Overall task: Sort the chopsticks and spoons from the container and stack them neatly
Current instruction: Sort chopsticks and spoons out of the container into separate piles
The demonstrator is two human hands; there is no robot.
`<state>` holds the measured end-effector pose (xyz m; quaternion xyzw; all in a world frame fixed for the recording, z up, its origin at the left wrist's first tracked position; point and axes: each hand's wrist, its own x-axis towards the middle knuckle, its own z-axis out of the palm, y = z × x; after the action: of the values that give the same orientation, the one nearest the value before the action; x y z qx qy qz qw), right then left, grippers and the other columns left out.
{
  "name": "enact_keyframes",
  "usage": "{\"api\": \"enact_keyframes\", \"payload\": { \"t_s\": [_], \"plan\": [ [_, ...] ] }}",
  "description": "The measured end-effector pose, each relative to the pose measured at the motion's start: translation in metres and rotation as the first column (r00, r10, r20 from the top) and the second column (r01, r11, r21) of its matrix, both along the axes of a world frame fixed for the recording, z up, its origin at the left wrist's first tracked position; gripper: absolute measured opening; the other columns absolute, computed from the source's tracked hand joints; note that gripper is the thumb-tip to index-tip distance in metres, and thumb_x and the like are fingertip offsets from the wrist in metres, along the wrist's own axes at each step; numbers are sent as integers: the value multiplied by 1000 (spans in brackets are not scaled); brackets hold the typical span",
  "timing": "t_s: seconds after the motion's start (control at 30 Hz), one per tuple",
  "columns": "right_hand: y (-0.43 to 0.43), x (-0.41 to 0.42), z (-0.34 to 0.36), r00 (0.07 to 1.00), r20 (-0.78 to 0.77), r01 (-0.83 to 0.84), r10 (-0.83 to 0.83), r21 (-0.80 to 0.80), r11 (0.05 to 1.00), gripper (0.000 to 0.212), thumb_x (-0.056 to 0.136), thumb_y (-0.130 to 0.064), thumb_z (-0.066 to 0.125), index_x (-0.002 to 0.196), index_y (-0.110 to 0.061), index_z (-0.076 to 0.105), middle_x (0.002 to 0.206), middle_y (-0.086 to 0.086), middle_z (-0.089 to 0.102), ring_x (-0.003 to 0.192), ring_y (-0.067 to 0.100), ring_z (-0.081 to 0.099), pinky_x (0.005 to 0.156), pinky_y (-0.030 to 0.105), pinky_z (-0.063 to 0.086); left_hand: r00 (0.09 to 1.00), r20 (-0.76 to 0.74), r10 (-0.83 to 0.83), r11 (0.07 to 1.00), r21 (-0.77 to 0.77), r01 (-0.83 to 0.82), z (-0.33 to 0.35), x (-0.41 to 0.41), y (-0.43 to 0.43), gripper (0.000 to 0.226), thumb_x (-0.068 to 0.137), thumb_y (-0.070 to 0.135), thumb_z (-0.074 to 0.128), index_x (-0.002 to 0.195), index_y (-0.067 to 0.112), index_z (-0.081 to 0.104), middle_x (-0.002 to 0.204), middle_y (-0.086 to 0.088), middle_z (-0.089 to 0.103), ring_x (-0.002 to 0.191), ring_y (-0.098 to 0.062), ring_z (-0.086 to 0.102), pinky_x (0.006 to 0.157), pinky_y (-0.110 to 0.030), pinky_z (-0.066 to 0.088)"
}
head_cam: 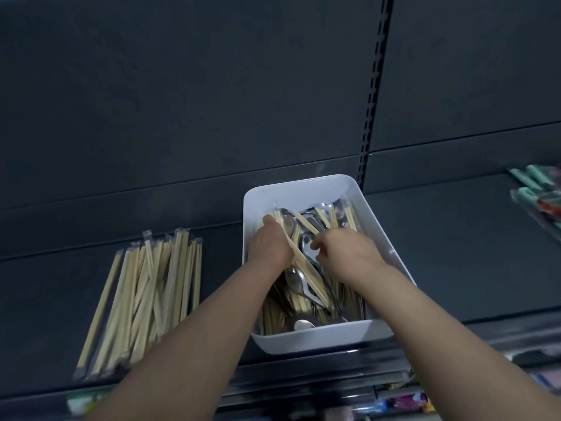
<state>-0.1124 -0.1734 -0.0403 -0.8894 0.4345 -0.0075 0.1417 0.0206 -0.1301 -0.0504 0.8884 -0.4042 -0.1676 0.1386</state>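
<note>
A dark shelving back panel [182, 86], split by a slotted upright [375, 86] right of centre, fills the upper two-thirds of the frame. Below it a dark shelf [45, 299] runs across the lower part of the picture.

Two bare forearms reach up from the bottom edge into a white container [303, 185], which stands on the shelf just right of centre with its far end against the back panel. Inside, loose chopsticks [304, 268] and metal spoons [296, 279] lie tangled together.

On the shelf at lower left, apart from the container, a pile of sorted chopsticks [145, 299] in clear sleeves lies roughly parallel, fanning slightly toward the near edge.

The left hand [268, 246], on the left side of the container, has its fingers curled down around some of the loose chopsticks, and one pale pair slants out from beneath it toward the lower right. The right hand [346, 252], beside it at the container's middle, has its fingers [315, 245] bent and drawn together among the spoons and chopsticks; what they hold, if anything, cannot be told.

Green-handled packaged goods [537, 189] show at the right edge of the frame.
</note>
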Motion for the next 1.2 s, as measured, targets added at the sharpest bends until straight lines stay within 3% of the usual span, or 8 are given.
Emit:
{"api": "enact_keyframes", "payload": {
  "t_s": [0.23, 0.33, 0.43, 0.57, 0.67, 0.83, 1.03, 1.2],
  "plan": [
    [-2, 9, -13, 1000, -3, -21, 21, 51, 998, 20, 88, -19, 59, 102, -29, 69, 104, -3, 68, 100, 22, 63, 79, 30, 51, 994, -90, -67, 997, 35, 71, -6, 3, -2, 36, 73, 27, 77, 96, 6, 58, 87, -4, 64, 85, -24, 65, 63, -32, 47],
    [0, 10, -17, 1000, -11, -11, 12, 48, 999, 16, 85, -23, 61, 98, -27, 70, 101, -2, 68, 96, 23, 64, 74, 28, 48, 994, -92, -59, 997, -47, 54, -3, 10, -1, 13, 83, 22, 66, 81, 10, 65, 82, -8, 65, 81, -27, 64, 61, -28, 43],
    [1, 12, -14, 999, -33, -1, 2, 43, 999, 17, 80, -33, 70, 94, -23, 69, 96, 0, 67, 90, 23, 63, 67, 27, 44, 997, -77, -16, 982, -188, 2, 9, 16, -3, 23, 92, 23, 53, 74, 11, 56, 74, -6, 59, 73, -28, 60, 56, -29, 39],
    [5, 17, -10, 991, -127, -15, 28, 105, 994, 39, 69, -45, 80, 97, -21, 67, 96, 0, 66, 93, 22, 62, 72, 28, 48, 996, 66, -58, 987, -144, 67, 23, 20, -4, 30, 98, 35, 50, 85, 8, 58, 78, -4, 56, 75, -26, 54, 61, -32, 39],
    [6, 19, -12, 995, -94, 1, 9, 113, 994, 24, 75, -27, 74, 98, -21, 71, 99, 1, 69, 93, 22, 64, 78, 29, 52, 993, 107, -56, 987, -147, 71, 25, 21, -2, 34, 100, 38, 45, 87, 9, 56, 82, -5, 55, 77, -26, 53, 63, -32, 37],
    [0, 3, 3, 978, 126, 134, -169, 245, 960, 9, 78, -25, 67, 86, -24, 71, 86, -8, 68, 87, 14, 63, 73, 22, 47, 996, 85, -12, 962, -271, 35, 31, 26, 3, 32, 102, 34, 44, 83, 9, 50, 86, -9, 57, 81, -29, 54, 64, -33, 37],
    [3, -6, 12, 963, 151, 188, -225, 227, 956, 25, 85, -24, 65, 110, -27, 67, 106, -6, 68, 103, 18, 62, 85, 24, 46, 979, 168, -116, 992, 67, 106, 19, 14, -3, 11, 91, 19, 60, 87, 11, 54, 78, -2, 50, 76, -23, 51, 62, -30, 40],
    [9, -14, 8, 959, 160, 194, -235, 238, 952, 30, 87, -21, 62, 115, -28, 66, 109, -6, 68, 102, 17, 62, 81, 23, 46, 985, 122, -121, 988, 109, 108, -2, 6, -11, 6, 83, 14, 61, 88, 14, 60, 90, -3, 60, 78, -24, 54, 65, -31, 45]
  ]
}}
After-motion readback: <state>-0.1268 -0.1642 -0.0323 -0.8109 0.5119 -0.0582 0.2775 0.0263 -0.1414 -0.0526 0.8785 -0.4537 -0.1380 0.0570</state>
